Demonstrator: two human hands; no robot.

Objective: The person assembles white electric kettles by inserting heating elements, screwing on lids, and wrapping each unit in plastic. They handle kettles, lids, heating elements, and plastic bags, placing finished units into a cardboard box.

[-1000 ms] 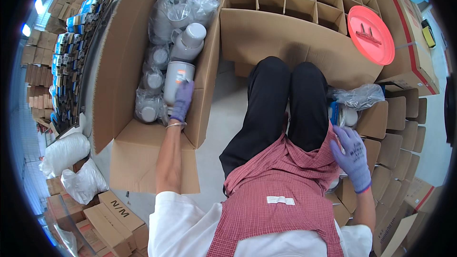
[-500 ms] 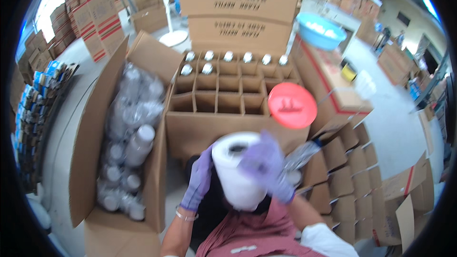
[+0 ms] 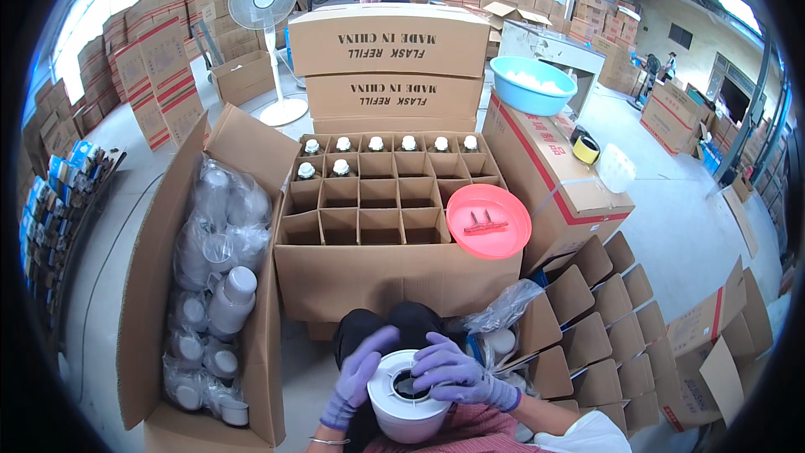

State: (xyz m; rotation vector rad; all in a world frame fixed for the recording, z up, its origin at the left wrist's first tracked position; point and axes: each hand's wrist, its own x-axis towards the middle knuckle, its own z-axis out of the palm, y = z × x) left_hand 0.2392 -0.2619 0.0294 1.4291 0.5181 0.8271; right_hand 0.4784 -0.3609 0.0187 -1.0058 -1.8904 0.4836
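Observation:
A white flask body [image 3: 408, 421] stands between my knees, its round opening facing up with dark silvery glass showing inside. My left hand [image 3: 362, 376], in a purple glove, presses against its left side with the fingers stretched upward. My right hand [image 3: 457, 376], gloved the same way, curls over the top; its fingertips lie on the rim at the opening. Whether they pinch a small part there I cannot tell. Ahead is a divided carton [image 3: 394, 278] with several white-capped bottles [image 3: 408, 143] in its far rows. A pink basin [image 3: 463, 235] holding a red pronged piece [image 3: 486, 222] rests on its right corner.
A long carton [image 3: 267, 352] of plastic-wrapped white flasks [image 3: 232, 300] stands at left. To the right are cardboard dividers [image 3: 589, 340], a plastic-wrapped flask [image 3: 501, 341] and a closed carton [image 3: 562, 176] bearing a yellow tape roll [image 3: 585, 149] and a blue tub [image 3: 520, 99]. A fan [image 3: 265, 0] stands behind.
The white flask body has come down toward my lap and stands more upright. My right hand has moved from its upper side onto the rim. My view has tilted up.

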